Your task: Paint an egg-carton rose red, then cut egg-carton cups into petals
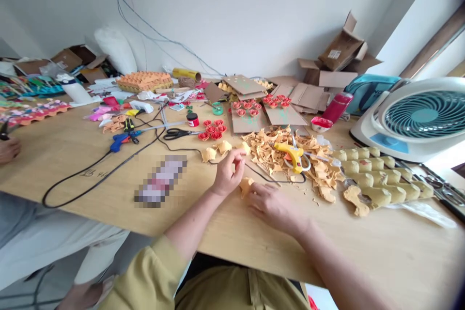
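Touching the edge of an orange egg-carton cup (pixel 246 187), the right grip (pixel 272 206) lies low over the desk (pixel 214 218); its fingertips are hidden beneath it, so I cannot tell whether they pinch the cup. The left grip (pixel 228 174), just beyond that cup and to its left, has thumb and fingers curled together, and whether anything thin sits between them cannot be told. Another carton cup (pixel 244 147) is partly covered by its fingertips. A black cable (pixel 263 177) passes behind the left grip and comes out beyond the right one. Past the right grip, a heap of torn carton scraps (pixel 267 147) carries a yellow glue gun (pixel 296 155). Left of the left grip, a phone-shaped object (pixel 162 181) is pixelated beyond reading. Beyond it lie black-handled scissors (pixel 178 133) and red paper roses (pixel 212 130). Far left, a co-worker's hand (pixel 9 150) is cut off; far right, so is a fan (pixel 417 114).
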`<state>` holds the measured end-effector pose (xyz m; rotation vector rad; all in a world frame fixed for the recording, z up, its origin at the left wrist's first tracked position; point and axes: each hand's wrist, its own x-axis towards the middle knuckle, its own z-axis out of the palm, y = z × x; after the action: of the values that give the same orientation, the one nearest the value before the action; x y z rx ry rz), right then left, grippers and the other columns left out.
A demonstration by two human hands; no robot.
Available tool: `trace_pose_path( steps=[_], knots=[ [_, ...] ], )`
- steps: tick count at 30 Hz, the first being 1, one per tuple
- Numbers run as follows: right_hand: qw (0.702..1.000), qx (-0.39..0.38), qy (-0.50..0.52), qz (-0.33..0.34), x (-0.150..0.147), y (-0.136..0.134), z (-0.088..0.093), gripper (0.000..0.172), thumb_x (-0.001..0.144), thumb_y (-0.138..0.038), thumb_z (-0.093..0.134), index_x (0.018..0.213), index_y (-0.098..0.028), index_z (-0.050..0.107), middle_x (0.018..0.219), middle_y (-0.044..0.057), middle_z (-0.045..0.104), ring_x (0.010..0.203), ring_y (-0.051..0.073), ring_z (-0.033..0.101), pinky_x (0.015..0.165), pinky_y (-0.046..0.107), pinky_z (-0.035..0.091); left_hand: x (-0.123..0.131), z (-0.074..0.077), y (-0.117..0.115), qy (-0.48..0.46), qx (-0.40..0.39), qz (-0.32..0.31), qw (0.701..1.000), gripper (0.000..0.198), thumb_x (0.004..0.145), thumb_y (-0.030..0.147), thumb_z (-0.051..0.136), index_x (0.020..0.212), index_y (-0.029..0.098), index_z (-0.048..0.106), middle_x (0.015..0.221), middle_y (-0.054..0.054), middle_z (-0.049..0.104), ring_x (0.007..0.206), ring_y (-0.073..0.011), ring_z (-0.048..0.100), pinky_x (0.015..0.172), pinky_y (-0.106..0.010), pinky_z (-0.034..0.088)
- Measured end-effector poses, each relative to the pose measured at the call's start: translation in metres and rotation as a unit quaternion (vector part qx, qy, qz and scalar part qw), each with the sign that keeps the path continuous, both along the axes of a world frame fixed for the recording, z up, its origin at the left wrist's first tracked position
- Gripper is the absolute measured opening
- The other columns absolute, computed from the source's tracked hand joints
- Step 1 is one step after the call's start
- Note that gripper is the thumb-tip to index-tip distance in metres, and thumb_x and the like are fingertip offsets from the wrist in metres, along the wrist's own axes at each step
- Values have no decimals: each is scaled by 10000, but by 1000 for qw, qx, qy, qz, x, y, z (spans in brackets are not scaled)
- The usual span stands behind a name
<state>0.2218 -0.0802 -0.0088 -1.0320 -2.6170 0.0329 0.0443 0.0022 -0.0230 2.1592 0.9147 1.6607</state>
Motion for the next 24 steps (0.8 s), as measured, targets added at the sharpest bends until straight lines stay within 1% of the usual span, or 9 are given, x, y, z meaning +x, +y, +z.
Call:
trace_pose_path(
  steps=[3,7,10,13,14,16,18,20,24],
  knots=[
    [998,22,53,0,5,1,2,164,1013,-256,518,991,-194,668,963,69,652,780,161,611,715,288,463,-2,1,5,-13,-7,29,999,192,979,283,485,1116,194,585,774,5,596,705,-123,583,724,-246,495],
    [989,47,114,-78,14,4,5,219,1039,-271,463,1015,-187,664,920,72,663,802,173,637,714,290,470,-6,1,12,-45,-15,49,998,206,994,323,469,1111,192,577,764,7,592,710,-126,586,755,-258,492],
    [986,40,122,-110,16,6,4,221,1041,-264,450,1040,-188,657,916,69,663,782,180,641,697,301,477,-7,1,15,-71,-36,54,995,211,998,326,465,1115,188,574,809,-2,599,692,-116,584,716,-243,483],
    [986,25,123,-108,12,8,-1,206,1022,-248,482,1160,-196,626,1044,96,655,900,212,652,789,337,518,-5,1,14,-75,-58,54,994,195,991,311,472,1105,190,575,785,8,589,666,-111,569,694,-233,474],
    [987,24,124,-104,9,8,-3,242,1007,-249,510,1226,-196,598,1114,115,640,979,234,644,845,366,526,-4,0,13,-69,-62,51,994,187,988,303,474,1098,192,576,763,15,584,664,-112,566,698,-233,474],
    [988,23,119,-95,3,9,-8,386,966,-261,577,1341,-188,526,1253,157,589,1133,285,596,942,435,519,-1,-1,10,-50,-62,42,996,175,985,286,475,1091,193,580,736,22,580,668,-117,566,711,-237,477],
    [992,17,93,-87,-2,10,-12,476,934,-269,619,1384,-183,489,1342,181,546,1210,317,557,983,482,504,1,-1,8,-28,-53,30,998,174,985,265,471,1096,191,582,741,19,587,682,-120,575,722,-241,481],
    [996,5,54,-73,-6,11,-15,449,927,-250,622,1359,-200,512,1350,170,555,1191,313,568,987,495,499,2,-2,6,-10,-42,19,999,177,984,245,466,1102,185,584,751,15,590,697,-123,588,729,-243,485],
    [998,1,24,-54,-8,11,-15,371,919,-155,597,1284,-219,563,1241,129,621,1074,271,605,961,460,508,3,-3,6,5,-44,10,999,180,984,236,462,1094,177,592,739,14,588,667,-123,574,705,-243,481]
  ],
)
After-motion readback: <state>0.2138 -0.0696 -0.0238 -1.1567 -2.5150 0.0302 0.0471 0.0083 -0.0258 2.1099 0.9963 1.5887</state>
